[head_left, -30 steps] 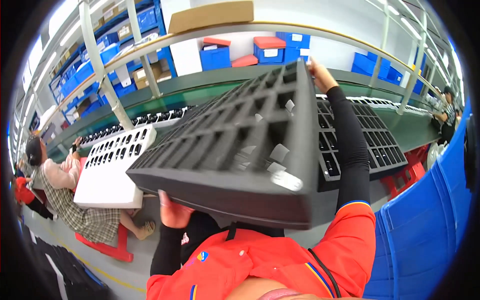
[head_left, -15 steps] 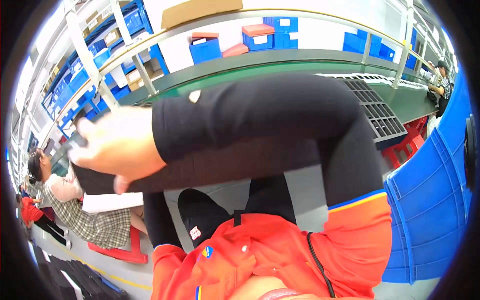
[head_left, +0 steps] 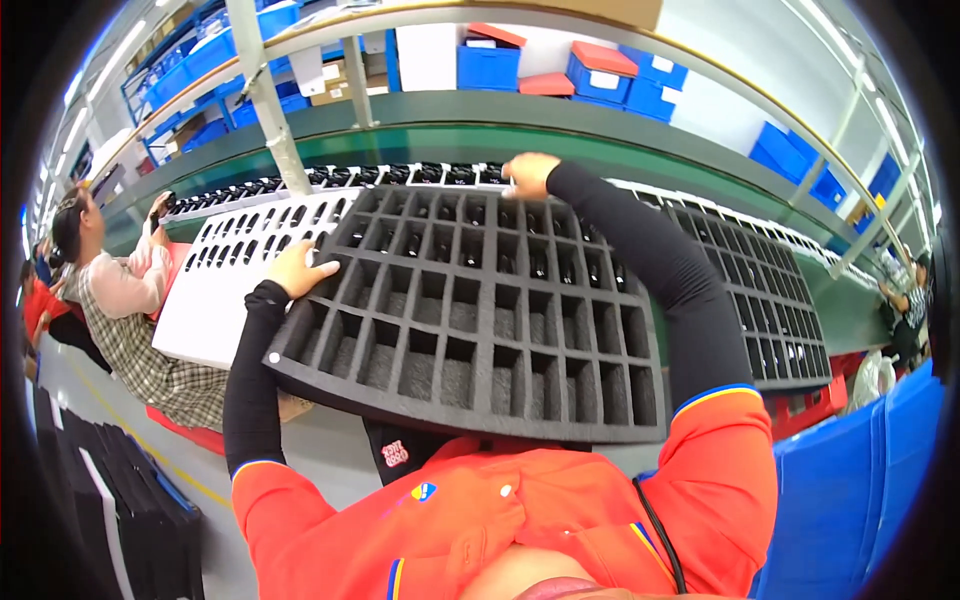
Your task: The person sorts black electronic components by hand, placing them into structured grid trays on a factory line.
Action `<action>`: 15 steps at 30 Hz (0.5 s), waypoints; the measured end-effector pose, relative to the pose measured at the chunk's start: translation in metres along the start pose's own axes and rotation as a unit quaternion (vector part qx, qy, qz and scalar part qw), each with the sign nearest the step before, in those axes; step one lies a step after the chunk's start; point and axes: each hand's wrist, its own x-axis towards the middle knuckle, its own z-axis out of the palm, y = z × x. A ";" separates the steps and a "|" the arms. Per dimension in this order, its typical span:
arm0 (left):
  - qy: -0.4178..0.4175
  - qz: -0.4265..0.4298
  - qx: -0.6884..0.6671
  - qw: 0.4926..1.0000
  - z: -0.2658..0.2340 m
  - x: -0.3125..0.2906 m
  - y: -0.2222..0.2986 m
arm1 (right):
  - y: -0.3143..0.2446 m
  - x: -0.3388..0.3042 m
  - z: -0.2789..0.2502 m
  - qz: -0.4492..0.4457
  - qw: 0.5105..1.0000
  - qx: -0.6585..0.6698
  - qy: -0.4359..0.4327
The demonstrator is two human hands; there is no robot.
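Observation:
A black foam tray (head_left: 490, 330) with a grid of deep compartments lies before me, slightly turned, its near edge over my lap. Small dark glossy pieces (head_left: 540, 262) sit in its far rows; the nearer rows show bare foam bottoms. My left hand (head_left: 296, 270) grips the tray's left edge, thumb on top and the other fingers partly hidden. Beyond the tray's far edge, my right hand (head_left: 532, 175) has its fingers bent together beside a row of small black parts (head_left: 430, 175) on a white strip. What those fingers hold, if anything, is too small to tell.
A white tray with oval slots (head_left: 215, 290) lies at left, near a seated person (head_left: 110, 260). Another filled black tray (head_left: 765, 300) is at right. A green conveyor (head_left: 440, 140) runs behind, under a rail (head_left: 560, 22). Blue bins (head_left: 830, 470) stand at lower right.
The dark slab, earlier raised and tilted under my right arm, now lies as a tray with its compartments facing up. My right hand has swung from far left to the tray's far edge.

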 end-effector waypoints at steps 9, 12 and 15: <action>-0.306 0.004 0.002 0.952 -0.017 0.031 0.028 | -0.034 0.073 0.089 0.167 0.961 0.219 -0.012; -0.347 0.007 0.098 0.933 -0.008 0.055 0.031 | -0.027 0.070 0.113 0.131 0.957 0.256 0.033; -0.423 -0.043 0.158 0.891 0.004 0.077 0.085 | 0.004 0.066 0.140 0.110 0.945 0.293 0.100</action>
